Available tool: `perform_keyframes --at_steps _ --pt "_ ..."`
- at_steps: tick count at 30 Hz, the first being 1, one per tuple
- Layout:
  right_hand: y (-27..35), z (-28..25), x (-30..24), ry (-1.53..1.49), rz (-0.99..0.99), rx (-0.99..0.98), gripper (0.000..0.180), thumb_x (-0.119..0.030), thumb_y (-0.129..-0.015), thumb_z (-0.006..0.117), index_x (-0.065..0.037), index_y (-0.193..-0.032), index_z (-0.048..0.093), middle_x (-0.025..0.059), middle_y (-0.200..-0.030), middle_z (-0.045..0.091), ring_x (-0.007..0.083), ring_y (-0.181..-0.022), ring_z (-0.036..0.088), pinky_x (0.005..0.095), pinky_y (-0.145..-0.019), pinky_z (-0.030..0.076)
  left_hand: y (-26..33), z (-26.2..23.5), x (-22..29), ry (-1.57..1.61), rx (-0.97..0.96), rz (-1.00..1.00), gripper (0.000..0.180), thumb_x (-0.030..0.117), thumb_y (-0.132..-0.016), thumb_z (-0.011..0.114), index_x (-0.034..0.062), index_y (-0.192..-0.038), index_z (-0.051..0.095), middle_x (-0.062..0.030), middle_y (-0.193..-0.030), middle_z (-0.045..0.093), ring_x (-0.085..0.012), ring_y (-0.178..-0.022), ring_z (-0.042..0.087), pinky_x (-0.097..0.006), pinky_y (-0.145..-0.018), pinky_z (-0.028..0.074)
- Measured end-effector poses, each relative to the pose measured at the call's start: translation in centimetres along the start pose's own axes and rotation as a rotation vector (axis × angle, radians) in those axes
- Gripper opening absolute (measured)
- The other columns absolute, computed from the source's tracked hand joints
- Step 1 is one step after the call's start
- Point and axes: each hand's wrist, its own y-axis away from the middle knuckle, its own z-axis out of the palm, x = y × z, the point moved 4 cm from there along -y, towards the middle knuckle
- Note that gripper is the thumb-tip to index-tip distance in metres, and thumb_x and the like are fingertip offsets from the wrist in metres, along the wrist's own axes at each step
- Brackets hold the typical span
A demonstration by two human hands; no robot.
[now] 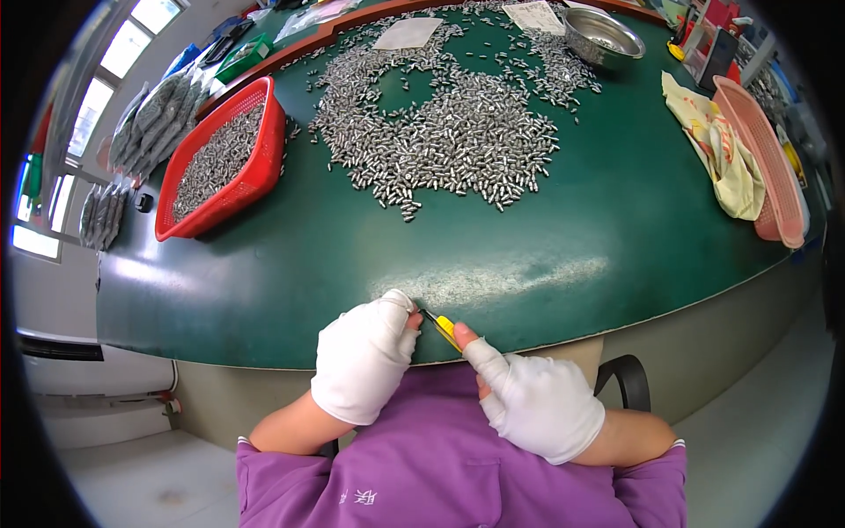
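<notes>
While the right hand (544, 400) pinches the yellow tool (447, 328), its long axis slants forward-left from those fingers toward the curled left hand (363, 361), whose grip I cannot tell.

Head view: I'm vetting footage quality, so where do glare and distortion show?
Head view, middle: pale glare streaks the green table beyond the left hand and right hand; head view, left: the windows look washed out; head view, edges: the table's near edge bows and the corners go black.
</notes>
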Motion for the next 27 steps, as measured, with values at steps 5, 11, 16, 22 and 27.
perform_keyframes --at_steps 5,11,16,22,27 --pt "-0.4 -0.6 0.0 -0.028 -0.035 -0.05 0.064 -0.018 -0.081 0.061 -0.004 -0.142 0.046 0.0057 -0.059 0.057 0.0205 -0.048 0.059 0.0351 -0.046 0.05 -0.2 -0.2 0.2 0.003 -0.014 0.008 0.013 0.01 -0.082 0.068 0.0081 -0.085 0.056 -0.0091 -0.074 0.065 -0.0309 -0.069 0.065 -0.039 -0.061 0.051" --pt "-1.5 -2.1 -0.4 0.009 -0.02 -0.132 0.061 -0.017 -0.082 0.06 -0.005 -0.14 0.05 0.0043 -0.059 0.057 0.0209 -0.048 0.059 0.0348 -0.046 0.049 -0.4 -0.5 0.2 0.015 -0.035 0.017 0.013 0.009 -0.081 0.068 0.0074 -0.085 0.056 -0.0098 -0.074 0.065 -0.0313 -0.069 0.064 -0.039 -0.061 0.051" --pt "-0.7 -2.0 0.0 0.076 0.035 -0.034 0.062 -0.018 -0.081 0.061 -0.01 -0.141 0.05 0.0041 -0.061 0.057 0.022 -0.05 0.059 0.0359 -0.048 0.05 -0.8 -0.4 0.0 0.041 0.005 0.045 0.012 0.007 -0.083 0.067 0.0058 -0.087 0.056 -0.0111 -0.074 0.064 -0.0319 -0.069 0.064 -0.038 -0.061 0.05" --pt "-0.6 -7.7 7.3 0.325 0.289 0.489 0.063 0.005 -0.082 0.053 -0.019 -0.141 0.051 0.011 -0.093 0.062 0.029 -0.08 0.059 0.0401 -0.073 0.049 -1.9 -0.9 -3.4 1.252 -0.29 -0.402 0.014 0.021 -0.096 0.056 0.0094 -0.1 0.049 0.0041 -0.072 0.044 -0.0048 -0.058 0.036 -0.02 -0.053 0.032" --pt "-1.4 -7.9 13.8 0.513 0.392 0.474 0.047 -0.004 -0.079 0.064 -0.013 -0.126 0.06 0.01 -0.111 0.061 0.0306 -0.095 0.059 0.0406 -0.085 0.05 -6.1 -0.5 -4.0 1.641 -0.425 -0.275 0.023 0.032 -0.095 0.062 0.0131 -0.101 0.051 0.0003 -0.078 0.051 -0.0061 -0.055 0.033 -0.02 -0.049 0.026"
